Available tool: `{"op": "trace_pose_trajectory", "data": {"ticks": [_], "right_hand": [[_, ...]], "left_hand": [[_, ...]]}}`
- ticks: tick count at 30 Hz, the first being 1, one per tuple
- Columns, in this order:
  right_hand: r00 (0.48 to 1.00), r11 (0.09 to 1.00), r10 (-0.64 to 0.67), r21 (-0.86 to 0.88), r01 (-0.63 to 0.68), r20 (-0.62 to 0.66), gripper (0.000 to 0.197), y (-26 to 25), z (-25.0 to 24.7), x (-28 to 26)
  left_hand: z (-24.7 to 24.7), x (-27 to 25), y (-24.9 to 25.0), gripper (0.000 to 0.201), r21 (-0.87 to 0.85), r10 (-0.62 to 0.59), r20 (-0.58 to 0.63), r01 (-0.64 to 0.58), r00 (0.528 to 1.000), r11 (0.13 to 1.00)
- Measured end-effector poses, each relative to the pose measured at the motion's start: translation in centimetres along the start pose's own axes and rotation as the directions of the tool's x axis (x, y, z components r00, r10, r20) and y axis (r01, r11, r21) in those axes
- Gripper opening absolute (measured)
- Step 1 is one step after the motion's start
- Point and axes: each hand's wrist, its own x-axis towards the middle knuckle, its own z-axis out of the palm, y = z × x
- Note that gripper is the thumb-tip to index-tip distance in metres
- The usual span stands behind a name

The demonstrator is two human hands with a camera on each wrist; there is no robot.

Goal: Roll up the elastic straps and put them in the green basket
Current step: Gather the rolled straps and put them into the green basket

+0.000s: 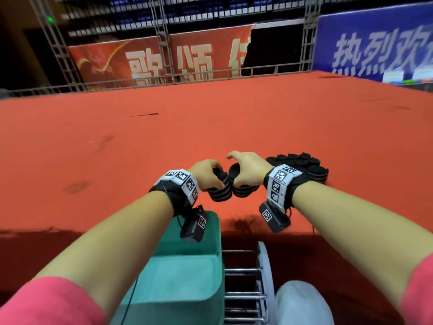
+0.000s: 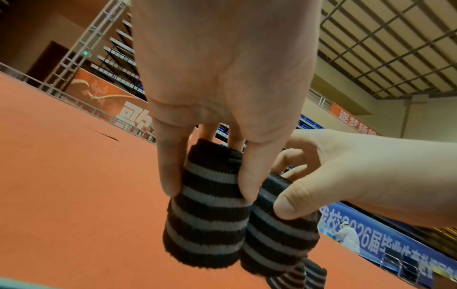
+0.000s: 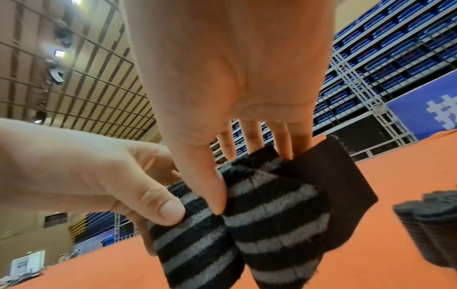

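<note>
Nearest you: green basket (image 1: 187, 273), below and between your forearms. Beyond it, over the red carpet (image 1: 210, 123), two rolled straps side by side, touching, long axes roughly upright. Your left hand (image 1: 206, 171) pinches the left roll (image 1: 219, 190) between thumb and fingers; your right hand (image 1: 248, 165) grips the right roll (image 1: 243, 187) likewise. Farther right: cluster of rolled straps (image 1: 304, 164) standing on end on the carpet.
</note>
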Motion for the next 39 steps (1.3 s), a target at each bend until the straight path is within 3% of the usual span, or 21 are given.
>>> {"op": "trace_pose_trajectory", "data": {"ticks": [8,19,25,29,34,39], "right_hand": [[0.977,0.995,-0.090,-0.031,0.098,0.192,0.088,-9.7,3.0,-0.7],[0.920,0.967,-0.221,-0.048,0.249,0.325,0.084,-17.7,7.9,0.3],[0.855,0.964,-0.233,-0.004,0.265,0.464,0.063,-19.2,12.1,0.5],[0.826,0.968,-0.215,0.001,0.251,0.521,0.053,-19.4,14.9,0.8],[0.763,0.973,-0.190,0.015,0.230,0.618,0.035,-19.6,18.5,1.9],[0.704,0.966,-0.247,0.112,0.232,0.666,0.039,-19.6,20.3,3.3]], "left_hand": [[-2.6,-7.9,-7.3,0.047,-0.031,-0.119,0.099,0.122,0.988,0.992],[-4.0,-13.1,-14.5,0.047,0.021,-0.263,0.212,0.265,0.941,0.964],[-1.9,-13.3,-17.3,0.057,0.125,-0.328,0.349,0.303,0.878,0.945],[-0.5,-13.1,-18.7,0.066,0.210,-0.387,0.448,0.326,0.806,0.922],[0.2,-12.4,-19.8,0.046,0.267,-0.427,0.534,0.334,0.730,0.904],[-0.1,-11.7,-20.4,0.042,0.295,-0.455,0.579,0.347,0.676,0.891]]}}
